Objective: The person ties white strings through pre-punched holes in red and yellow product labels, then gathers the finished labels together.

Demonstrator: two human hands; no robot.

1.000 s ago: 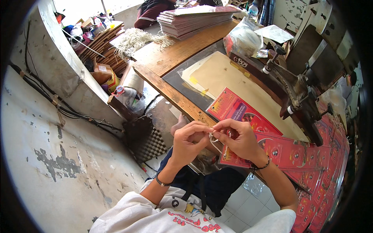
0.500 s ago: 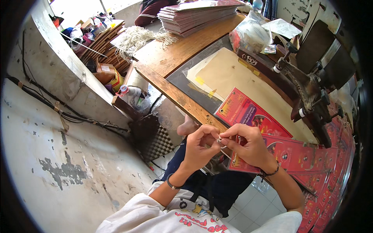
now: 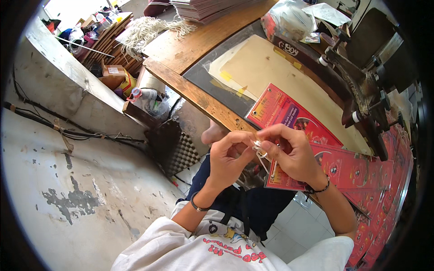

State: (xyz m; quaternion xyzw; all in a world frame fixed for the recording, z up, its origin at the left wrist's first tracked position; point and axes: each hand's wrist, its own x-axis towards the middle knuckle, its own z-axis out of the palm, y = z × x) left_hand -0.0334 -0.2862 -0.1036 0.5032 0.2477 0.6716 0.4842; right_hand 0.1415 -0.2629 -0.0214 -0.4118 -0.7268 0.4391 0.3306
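My left hand and my right hand meet in front of my lap at the table's edge. Between the fingertips of both is a white cord, bunched into what looks like a small knot or loop. One strand runs down from it toward the corner of a red printed card with a clear glossy covering, beneath my right hand. Just beyond the fingers lies another red card with eyelet holes at its left end. My fingers partly hide the knot.
Red cards overlap across the right side. A dark metal clamp-like device stands behind them beside cream sheets. White cords lie in a heap near a stack of boards at the back. A bottle stands left of the table.
More of the white cord shows between my fingers, with a strand hanging below. My right thumb and fingers have shifted around it. The whole view has tilted slightly downward.
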